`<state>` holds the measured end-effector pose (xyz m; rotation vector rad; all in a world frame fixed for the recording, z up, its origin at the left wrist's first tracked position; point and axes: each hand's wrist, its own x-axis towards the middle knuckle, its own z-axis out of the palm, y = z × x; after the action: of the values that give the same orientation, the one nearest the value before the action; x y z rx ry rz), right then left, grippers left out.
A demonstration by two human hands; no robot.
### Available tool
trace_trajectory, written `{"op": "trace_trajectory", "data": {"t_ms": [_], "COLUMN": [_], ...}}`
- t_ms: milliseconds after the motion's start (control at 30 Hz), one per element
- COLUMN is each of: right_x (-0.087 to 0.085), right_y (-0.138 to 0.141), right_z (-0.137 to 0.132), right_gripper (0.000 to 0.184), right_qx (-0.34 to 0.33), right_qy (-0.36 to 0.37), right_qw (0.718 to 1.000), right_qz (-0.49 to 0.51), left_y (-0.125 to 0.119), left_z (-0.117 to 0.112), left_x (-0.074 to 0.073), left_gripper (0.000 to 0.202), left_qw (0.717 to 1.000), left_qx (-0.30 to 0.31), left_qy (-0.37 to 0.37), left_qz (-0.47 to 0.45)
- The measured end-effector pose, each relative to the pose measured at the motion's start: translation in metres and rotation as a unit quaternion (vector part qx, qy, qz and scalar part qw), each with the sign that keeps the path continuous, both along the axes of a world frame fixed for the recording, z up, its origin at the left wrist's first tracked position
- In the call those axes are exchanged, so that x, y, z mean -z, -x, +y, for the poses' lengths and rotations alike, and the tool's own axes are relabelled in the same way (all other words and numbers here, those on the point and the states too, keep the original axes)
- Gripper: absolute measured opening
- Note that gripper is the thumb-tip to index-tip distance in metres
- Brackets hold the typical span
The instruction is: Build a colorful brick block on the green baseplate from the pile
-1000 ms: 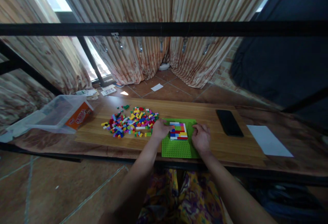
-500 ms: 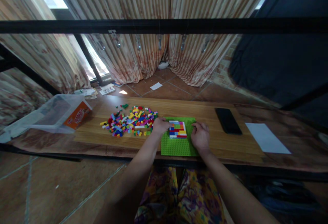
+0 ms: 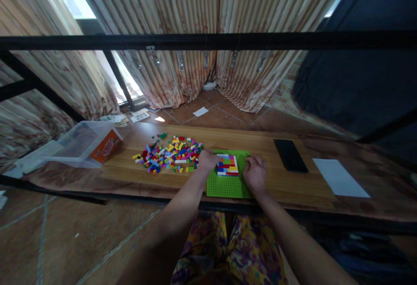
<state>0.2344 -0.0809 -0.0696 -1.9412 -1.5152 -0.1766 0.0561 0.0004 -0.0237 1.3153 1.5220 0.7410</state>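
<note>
Green baseplate (image 3: 226, 186), mostly bare, bears our small brick patch (image 3: 227, 165); loose bricks (image 3: 169, 154) lie left of it. Grasp of left hand (image 3: 207, 160) we cannot tell; right hand (image 3: 256, 173) rests slack-fingered, empty, on it.

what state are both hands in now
Left hand: curled at left edge of the green baseplate; grip cannot be told.
Right hand: resting on its right edge; grip cannot be told.

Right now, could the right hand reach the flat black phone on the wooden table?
Probably yes. The right hand rests at the right edge of the green studded baseplate, and only bare wooden table shows between it and the flat black phone further right.
</note>
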Motion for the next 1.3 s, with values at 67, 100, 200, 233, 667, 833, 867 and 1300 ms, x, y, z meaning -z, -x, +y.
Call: {"op": "trace_trajectory", "data": {"t_ms": [67,100,200,233,667,833,867,1300], "right_x": [0.001,0.001,0.003,0.004,0.012,0.012,0.012,0.01], "right_y": [-0.001,-0.001,-0.001,-0.002,-0.006,-0.007,-0.008,-0.007], "right_z": [0.0,0.0,0.001,0.001,0.002,0.002,0.002,0.001], "right_gripper": [0.028,0.028,0.027,0.027,0.026,0.025,0.026,0.025], "right_qx": [0.0,0.0,0.001,0.001,-0.001,-0.004,-0.004,-0.005], "right_qy": [-0.006,-0.009,-0.019,-0.02,-0.012,-0.014,-0.012,-0.016], "right_qw": [1.0,1.0,1.0,1.0,1.0,1.0,1.0,0.999], "right_qz": [-0.003,-0.005,-0.009,-0.01,-0.022,-0.02,-0.021,-0.031], "left_y": [0.001,0.002,0.008,0.011,0.133,0.148,0.146,0.137], "left_z": [-0.008,-0.014,-0.034,-0.041,-0.074,-0.075,-0.076,-0.021], "left_x": [-0.002,-0.004,-0.006,-0.006,0.001,0.002,0.002,-0.017], "left_gripper": [0.049,0.05,0.048,0.045,0.02,0.02,0.02,0.025], "left_qw": [1.0,1.0,0.998,0.997,0.974,0.961,0.959,0.929], "left_qx": [-0.008,-0.015,-0.018,-0.014,-0.096,-0.093,-0.082,-0.072], "left_qy": [-0.014,-0.019,-0.055,-0.077,-0.184,-0.21,-0.216,-0.232], "left_qz": [0.008,0.011,0.009,0.003,0.093,0.154,0.167,0.28]}}
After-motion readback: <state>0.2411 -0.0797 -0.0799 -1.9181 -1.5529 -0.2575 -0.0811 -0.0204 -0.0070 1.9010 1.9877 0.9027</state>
